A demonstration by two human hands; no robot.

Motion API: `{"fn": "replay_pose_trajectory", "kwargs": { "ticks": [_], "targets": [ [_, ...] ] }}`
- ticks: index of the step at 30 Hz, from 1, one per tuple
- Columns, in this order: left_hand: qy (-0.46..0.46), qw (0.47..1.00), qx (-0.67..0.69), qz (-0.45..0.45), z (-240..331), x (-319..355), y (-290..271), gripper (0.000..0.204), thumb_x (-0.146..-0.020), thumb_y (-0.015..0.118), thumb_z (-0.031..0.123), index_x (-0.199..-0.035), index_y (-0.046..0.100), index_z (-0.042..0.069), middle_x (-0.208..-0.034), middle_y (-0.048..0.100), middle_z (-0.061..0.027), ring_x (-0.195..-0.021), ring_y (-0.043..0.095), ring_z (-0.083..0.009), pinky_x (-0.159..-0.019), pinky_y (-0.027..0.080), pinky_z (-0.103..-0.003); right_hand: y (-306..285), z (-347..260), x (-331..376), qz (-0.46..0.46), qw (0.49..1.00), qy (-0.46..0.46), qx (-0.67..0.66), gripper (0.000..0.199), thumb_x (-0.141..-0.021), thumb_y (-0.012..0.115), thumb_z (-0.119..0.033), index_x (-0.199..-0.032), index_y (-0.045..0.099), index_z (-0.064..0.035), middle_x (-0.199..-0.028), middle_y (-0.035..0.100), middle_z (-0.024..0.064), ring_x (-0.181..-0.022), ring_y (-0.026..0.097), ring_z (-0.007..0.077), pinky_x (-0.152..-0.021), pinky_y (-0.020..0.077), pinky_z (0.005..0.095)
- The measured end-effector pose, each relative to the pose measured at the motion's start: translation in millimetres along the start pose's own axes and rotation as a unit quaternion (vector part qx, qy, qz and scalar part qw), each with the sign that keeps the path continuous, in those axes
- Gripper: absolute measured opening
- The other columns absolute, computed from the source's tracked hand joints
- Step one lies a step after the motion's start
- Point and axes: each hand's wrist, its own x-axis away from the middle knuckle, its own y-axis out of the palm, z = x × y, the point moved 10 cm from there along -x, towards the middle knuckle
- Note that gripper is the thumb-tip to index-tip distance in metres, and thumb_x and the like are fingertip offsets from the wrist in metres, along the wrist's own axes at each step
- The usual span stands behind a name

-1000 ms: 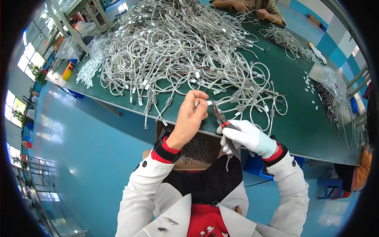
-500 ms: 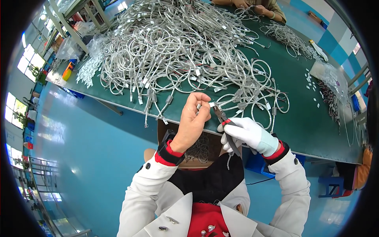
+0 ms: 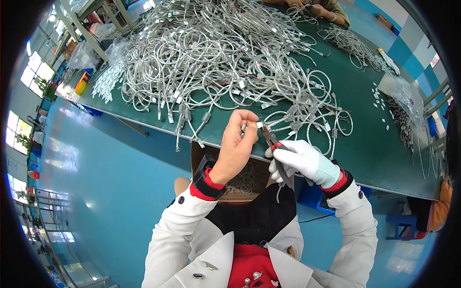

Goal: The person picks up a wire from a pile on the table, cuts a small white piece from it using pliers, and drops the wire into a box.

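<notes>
Pliers (image 3: pixel 275 145), cable heap (image 3: pixel 192 62) beyond, white tags (image 3: pixel 108 82)

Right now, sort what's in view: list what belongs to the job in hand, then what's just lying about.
In the job:
- left hand
- white tag at its fingertips
- gloved right hand
- pliers it holds
- piled cables

Seemingly just lying about:
- clear bag
- blue stool

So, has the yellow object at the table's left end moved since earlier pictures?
No, the yellow object shows no shift against the white pieces beside it.
</notes>
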Motion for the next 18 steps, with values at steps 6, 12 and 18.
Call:
{"fn": "replay_pose_trajectory", "kwargs": {
  "ticks": [6, 12, 18],
  "targets": [
    [-0.004, 1.000, 0.010, -0.002, 0.6, 0.4, 1.4, 0.010, -0.097, 0.049, 0.004, -0.106, 0.047, 0.002, -0.082, 0.045, 0.0011, -0.066, 0.038, -0.0047, -0.061, 0.037, -0.022, -1.2, -0.3, 1.6, 0.006, 1.000, -0.001, 0.017, 0.039, -0.098, 0.053, -0.031, -0.117, 0.057, 0.0033, -0.089, 0.066, 0.0107, -0.077, 0.069, 0.0196, -0.069, 0.0569, 0.0298],
    [-0.008, 1.000, 0.019, -0.002, -2.8, 0.3, 1.4, 0.010, -0.096, 0.049, 0.003, -0.106, 0.047, 0.002, -0.083, 0.046, 0.0009, -0.066, 0.038, -0.0049, -0.061, 0.037, -0.023, -0.2, -0.6, -0.5, 0.028, 0.998, -0.021, 0.055, 0.031, -0.099, 0.051, -0.028, -0.106, 0.059, 0.0008, -0.079, 0.065, 0.0078, -0.066, 0.066, 0.0155, -0.060, 0.0545, 0.0267],
    [-0.006, 1.000, 0.027, 0.000, -5.4, -1.6, 3.0, 0.010, -0.096, 0.049, 0.003, -0.106, 0.047, 0.002, -0.083, 0.046, 0.0009, -0.066, 0.038, -0.0052, -0.061, 0.037, -0.023, -0.7, -2.8, -2.2, 0.067, 0.993, -0.059, 0.071, 0.027, -0.099, 0.051, -0.026, -0.083, 0.054, -0.0049, -0.066, 0.057, 0.0015, -0.050, 0.056, 0.0086, -0.046, 0.0458, 0.0240]
  ]
}}
